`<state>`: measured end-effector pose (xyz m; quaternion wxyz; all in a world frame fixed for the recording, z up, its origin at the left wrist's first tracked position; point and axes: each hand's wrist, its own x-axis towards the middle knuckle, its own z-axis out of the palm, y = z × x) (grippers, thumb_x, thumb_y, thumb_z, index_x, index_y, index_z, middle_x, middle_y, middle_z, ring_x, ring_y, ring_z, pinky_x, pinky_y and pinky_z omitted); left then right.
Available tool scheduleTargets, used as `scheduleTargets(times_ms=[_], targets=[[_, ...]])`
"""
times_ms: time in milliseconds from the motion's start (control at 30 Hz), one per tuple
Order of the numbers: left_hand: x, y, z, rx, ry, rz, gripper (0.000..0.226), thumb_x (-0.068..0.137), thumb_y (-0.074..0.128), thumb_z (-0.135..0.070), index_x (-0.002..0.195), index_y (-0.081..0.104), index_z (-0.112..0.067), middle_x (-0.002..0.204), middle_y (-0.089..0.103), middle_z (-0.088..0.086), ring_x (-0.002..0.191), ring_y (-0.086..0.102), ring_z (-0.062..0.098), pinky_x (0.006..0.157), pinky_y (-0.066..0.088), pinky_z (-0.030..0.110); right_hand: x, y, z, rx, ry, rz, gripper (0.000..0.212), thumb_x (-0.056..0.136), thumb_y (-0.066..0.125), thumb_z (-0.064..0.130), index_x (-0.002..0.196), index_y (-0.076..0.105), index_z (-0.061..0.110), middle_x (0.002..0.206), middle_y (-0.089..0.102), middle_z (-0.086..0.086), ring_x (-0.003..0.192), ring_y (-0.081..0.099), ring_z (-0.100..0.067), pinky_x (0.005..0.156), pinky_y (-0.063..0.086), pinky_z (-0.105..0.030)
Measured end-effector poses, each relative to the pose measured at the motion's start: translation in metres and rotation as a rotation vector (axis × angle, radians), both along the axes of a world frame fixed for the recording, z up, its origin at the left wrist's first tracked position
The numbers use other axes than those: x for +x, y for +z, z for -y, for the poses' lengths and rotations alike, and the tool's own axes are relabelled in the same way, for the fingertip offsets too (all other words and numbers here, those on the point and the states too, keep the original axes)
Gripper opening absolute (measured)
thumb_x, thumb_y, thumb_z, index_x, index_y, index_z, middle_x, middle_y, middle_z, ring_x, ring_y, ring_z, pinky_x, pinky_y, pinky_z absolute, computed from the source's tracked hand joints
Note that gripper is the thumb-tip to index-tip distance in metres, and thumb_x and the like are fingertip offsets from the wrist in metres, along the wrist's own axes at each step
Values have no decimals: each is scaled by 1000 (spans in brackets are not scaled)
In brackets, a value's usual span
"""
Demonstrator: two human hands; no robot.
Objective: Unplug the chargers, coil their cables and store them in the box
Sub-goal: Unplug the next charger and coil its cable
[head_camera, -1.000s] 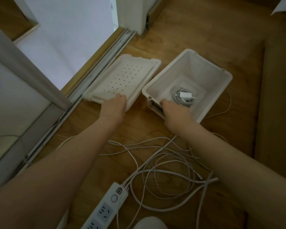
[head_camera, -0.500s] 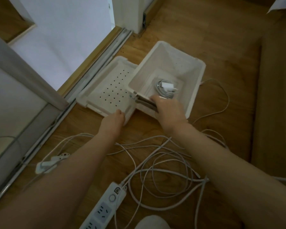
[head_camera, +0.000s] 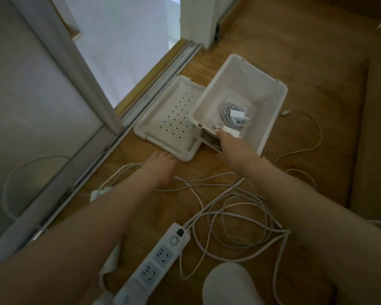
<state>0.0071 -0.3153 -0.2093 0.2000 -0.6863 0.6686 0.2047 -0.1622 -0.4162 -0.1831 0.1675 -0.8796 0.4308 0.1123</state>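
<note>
The white storage box [head_camera: 268, 100] stands on the wooden floor, its left side overlapping the perforated white lid [head_camera: 172, 115]. Inside lies a coiled cable with its white charger [head_camera: 235, 114]. A second white charger block [head_camera: 231, 131] shows just inside the near wall. My right hand [head_camera: 235, 150] grips that near wall of the box, fingertips by the block. My left hand [head_camera: 161, 166] rests on the floor at the lid's near corner, fingers loosely bent, holding nothing. Loose white cables [head_camera: 235, 208] tangle on the floor between my arms.
A white power strip [head_camera: 163, 256] lies near the bottom. Another white plug [head_camera: 97, 193] lies under my left forearm. A sliding door track [head_camera: 139, 111] and glass door run along the left. A white rounded object [head_camera: 229, 285] sits at the bottom edge.
The box has shifted left over the lid's right edge with my right hand on it. My left hand has drawn back from the lid to the floor.
</note>
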Motion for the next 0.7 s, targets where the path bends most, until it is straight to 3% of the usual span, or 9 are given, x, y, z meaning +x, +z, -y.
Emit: scheduleTargets(times_ms=[100,200,267,400,467,600,700], targets=[[8,22,-22,-100,61,-29,41,96,42,-16,137,39,-16,138,47,6,126,45,22,109,24,38,3,12,-17,-59,38,-62,55,92,54,13,138,26,5,137,38,-16,122,42,-30,97,37,-38],[12,51,-53,-281,113,-54,32,96,40,-15,126,47,-17,125,56,3,114,53,21,101,29,36,10,33,-46,-175,236,-34,58,89,50,1,141,25,6,142,34,-14,129,37,-27,105,32,-35],[12,67,-80,-385,111,-60,27,96,38,-17,121,50,-18,120,56,1,109,53,20,96,29,35,21,46,-75,-165,392,-23,55,88,48,1,139,29,10,139,37,-10,124,42,-24,101,38,-33],[15,80,-137,-479,143,-118,25,96,36,-21,117,51,-18,121,55,-1,109,50,17,90,31,29,45,60,-145,39,662,-62,50,91,49,14,137,31,18,132,44,-3,97,54,-17,75,48,-30],[17,81,-165,-502,232,-165,24,96,37,-21,114,53,-17,115,56,1,101,51,17,86,32,28,50,58,-182,197,737,-160,55,90,56,26,139,31,19,132,47,-4,104,56,-22,80,49,-34],[19,72,-223,-630,503,-257,17,97,38,-18,104,53,-14,97,52,0,83,46,13,73,32,23,44,31,-243,405,639,-381,76,81,64,49,138,30,12,135,47,-10,118,51,-26,93,45,-37],[12,67,-257,-750,589,-224,14,93,38,-16,95,52,-13,92,48,1,82,44,14,74,33,24,43,12,-273,544,374,-338,78,80,63,52,137,30,10,137,46,-8,121,49,-24,96,43,-35]])
